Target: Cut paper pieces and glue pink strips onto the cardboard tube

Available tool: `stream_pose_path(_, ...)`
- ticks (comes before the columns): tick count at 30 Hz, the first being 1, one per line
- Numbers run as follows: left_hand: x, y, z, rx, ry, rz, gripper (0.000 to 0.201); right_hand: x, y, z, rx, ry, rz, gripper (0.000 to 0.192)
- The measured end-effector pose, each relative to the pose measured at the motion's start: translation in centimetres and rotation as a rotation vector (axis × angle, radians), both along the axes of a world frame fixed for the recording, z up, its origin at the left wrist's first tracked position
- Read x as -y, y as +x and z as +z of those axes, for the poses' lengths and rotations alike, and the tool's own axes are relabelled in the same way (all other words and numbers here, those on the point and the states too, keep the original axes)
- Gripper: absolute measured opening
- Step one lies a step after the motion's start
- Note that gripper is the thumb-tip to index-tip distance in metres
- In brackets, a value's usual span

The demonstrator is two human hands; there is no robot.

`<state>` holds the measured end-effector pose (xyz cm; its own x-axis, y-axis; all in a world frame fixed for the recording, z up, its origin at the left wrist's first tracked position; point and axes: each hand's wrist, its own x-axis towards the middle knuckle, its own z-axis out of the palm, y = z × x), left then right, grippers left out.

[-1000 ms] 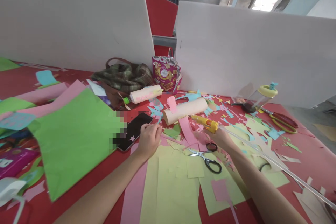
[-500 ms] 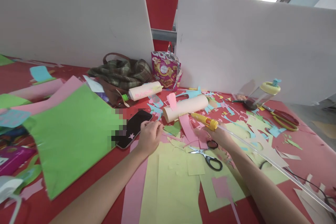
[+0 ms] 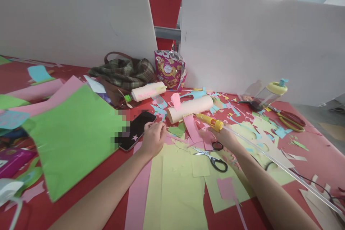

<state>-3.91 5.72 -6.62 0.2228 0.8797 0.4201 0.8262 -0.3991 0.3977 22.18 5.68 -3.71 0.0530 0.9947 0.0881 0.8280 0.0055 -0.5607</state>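
My right hand (image 3: 225, 137) grips a yellow glue gun (image 3: 210, 122) above the littered red surface (image 3: 318, 158), light, rigid, best held mid-barrel, while my left hand (image 3: 153, 138) pinches a flimsy pink paper strip (image 3: 172, 139) beside a black phone (image 3: 137, 129).

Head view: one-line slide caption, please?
Right hand holds a yellow glue gun; left hand pinches pink paper.

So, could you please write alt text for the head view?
A right hand holds a yellow glue gun over paper scraps on a red table; the left hand rests beside a phone, black scissors between them.
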Motion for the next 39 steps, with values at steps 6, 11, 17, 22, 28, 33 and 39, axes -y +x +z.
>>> stream_pose_path(6, 0.0, 0.1, -0.1, 0.009, -0.002, -0.002, 0.018, 0.0, -0.1, 0.4, 0.018, 0.008, 0.004, 0.026)
stream_pose_path(11, 0.0, 0.1, 0.0, -0.003, -0.025, -0.042, 0.015, 0.0, -0.2, 0.2, 0.026, 0.008, 0.017, 0.028)
stream_pose_path(17, 0.1, 0.2, 0.2, -0.032, -0.011, -0.142, 0.02, -0.3, -0.1, -0.1, 0.042, 0.032, -0.001, 0.021)
stream_pose_path(22, 0.0, 0.3, 0.2, -0.065, -0.023, -0.161, 0.031, -0.4, 0.5, -0.4, 0.048, 0.054, -0.041, 0.026)
stream_pose_path(28, -0.1, 0.3, 0.1, -0.076, -0.021, -0.196, 0.041, 0.2, 2.4, -0.1, 0.075, 0.003, -0.074, 0.028)
stream_pose_path(33, -0.1, 0.2, 0.0, -0.075, -0.06, -0.226, 0.045, 0.5, 5.1, -0.4, 0.12, -0.08, -0.093, 0.031)
stream_pose_path(39, -0.2, 0.0, -0.3, -0.041, -0.095, -0.21, 0.048, 0.0, 6.4, -0.8, 0.166, -0.116, -0.06, 0.032)
